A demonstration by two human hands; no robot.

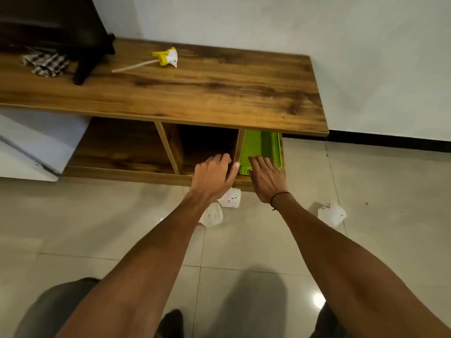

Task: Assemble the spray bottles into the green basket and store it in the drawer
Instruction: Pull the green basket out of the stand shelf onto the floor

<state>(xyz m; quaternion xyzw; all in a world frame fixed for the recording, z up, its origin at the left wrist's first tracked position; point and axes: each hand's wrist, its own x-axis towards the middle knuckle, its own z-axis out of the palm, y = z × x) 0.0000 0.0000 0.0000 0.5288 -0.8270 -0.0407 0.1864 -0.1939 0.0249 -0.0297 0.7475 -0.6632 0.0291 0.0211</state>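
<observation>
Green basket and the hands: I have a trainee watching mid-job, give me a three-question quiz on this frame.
1. True or false: the green basket stands on top of the wooden cabinet.
2. Which hand touches the basket? A) the left hand B) the right hand C) neither
3. Fill in: the yellow and white spray head lies on the cabinet ____.

Key
1. False: it sits in the rightmost compartment under the top.
2. B: the right hand rests on the basket's front edge with fingers extended, while the left hand grips the divider panel beside it.
3. top: it lies on its side, tube pointing left, with no bottle attached.
</observation>
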